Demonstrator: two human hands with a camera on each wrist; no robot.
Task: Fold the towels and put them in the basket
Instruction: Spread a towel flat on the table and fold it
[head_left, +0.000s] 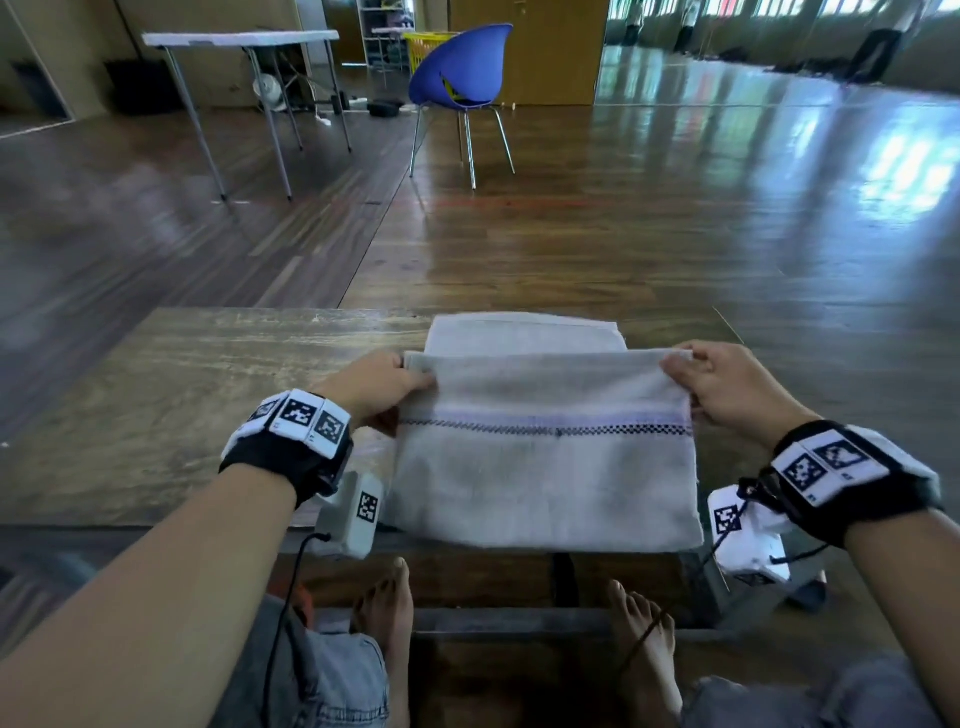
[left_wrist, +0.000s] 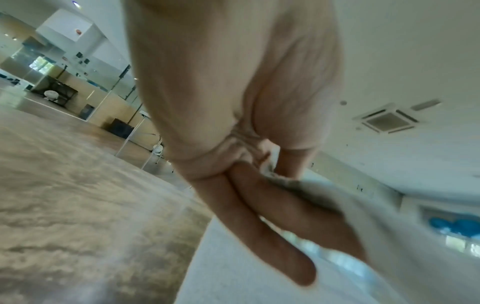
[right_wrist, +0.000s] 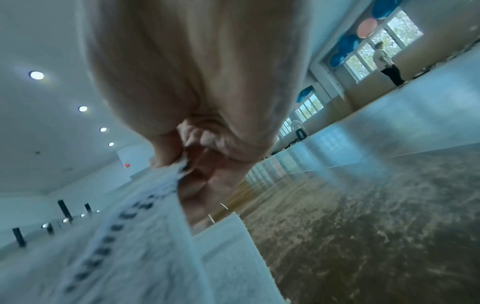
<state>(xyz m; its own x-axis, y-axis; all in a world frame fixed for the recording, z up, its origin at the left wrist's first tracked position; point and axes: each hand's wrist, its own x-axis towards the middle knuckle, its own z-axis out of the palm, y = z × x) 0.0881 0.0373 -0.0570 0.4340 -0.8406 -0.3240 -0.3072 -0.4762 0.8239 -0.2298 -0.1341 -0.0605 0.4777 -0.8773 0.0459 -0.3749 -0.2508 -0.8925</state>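
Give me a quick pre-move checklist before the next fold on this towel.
1. Left hand pinches the towel at its top left corner: ok.
2. Right hand pinches the top right corner: ok.
3. Top edge taut and level between the hands: ok.
4. Table space under the towel: partly taken, a second towel lies just behind: ok if the fold lands short of it.
5. Lower edge hangs past the table's near edge: not ok for a flat fold.
6. Basket within reach: not ok, the only one in view, a yellow one, sits far off behind the chair.
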